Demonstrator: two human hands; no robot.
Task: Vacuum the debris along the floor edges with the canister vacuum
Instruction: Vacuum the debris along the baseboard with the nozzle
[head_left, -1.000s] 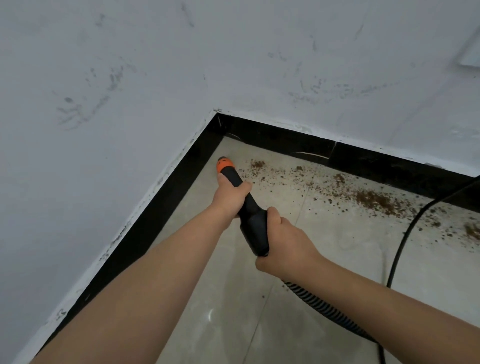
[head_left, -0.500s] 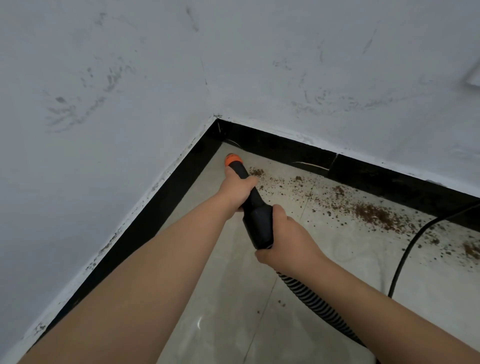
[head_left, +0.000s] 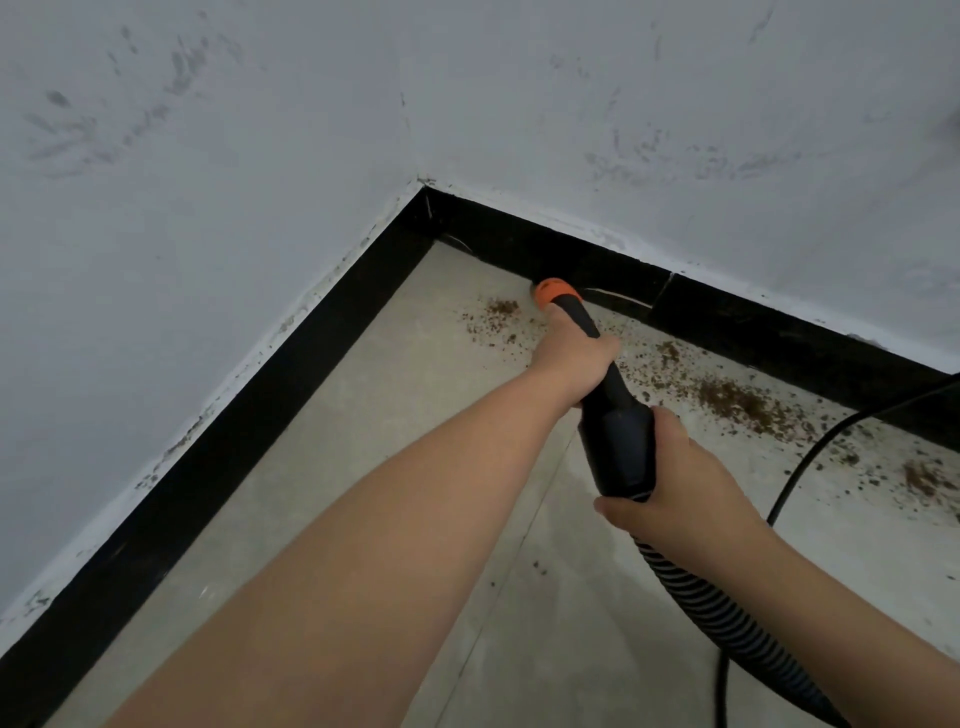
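Both hands hold the black vacuum wand with an orange tip (head_left: 602, 379). The left hand (head_left: 571, 358) grips the thin front part of the wand, its fingers curled around it from the left side. The right hand (head_left: 680, 488) grips the thick rear part, where the ribbed black-and-grey hose (head_left: 727, 618) joins; the thumb lies along the side of this part and the fingers wrap under it. The hose runs down toward the lower right edge of the view.

The wand points away from the person, tilted down toward the far wall. Its orange tip (head_left: 553, 292) is at the foot of the black glossy baseboard (head_left: 727, 317), just beside the place where the light grey tiled floor (head_left: 363, 467) meets it; I cannot tell if the tip touches the floor. The scattered brown debris (head_left: 737, 400) lies on the floor along this far baseboard. One small patch is just left of the tip, and the bigger patches are to the right of the wand, going on toward the right edge.

A thin black power cord (head_left: 810, 457) curves over the floor on the right side, near the debris. Above the baseboard stand the white scuffed walls (head_left: 260, 182), which meet in a corner to the left of the tip.
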